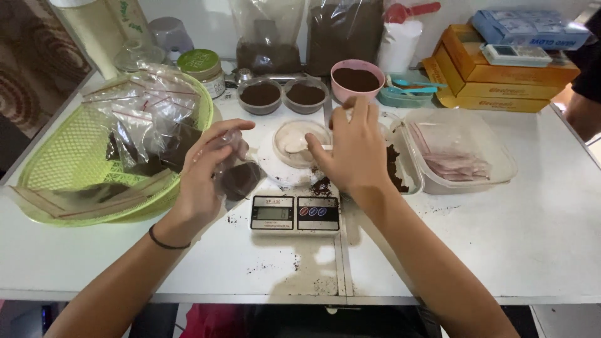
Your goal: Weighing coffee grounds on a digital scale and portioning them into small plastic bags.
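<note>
My left hand [206, 169] holds a small clear plastic bag [236, 177] with dark brown powder in its bottom, just left of and above a small digital scale [295, 212]. My right hand [352, 153] hovers over the scale's back edge with its fingers pinched on the handle of a spoon that lies in a shallow round dish of white powder [300, 141]. Some dark powder [322, 186] is spilled on the scale's platform by that hand.
A green mesh basket [69, 163] with several filled bags sits at left. Two grey bowls [261, 95] and a pink bowl [357, 78] of brown powder stand behind. A clear tub [460, 156] holds empty bags at right, beside orange boxes [494, 78].
</note>
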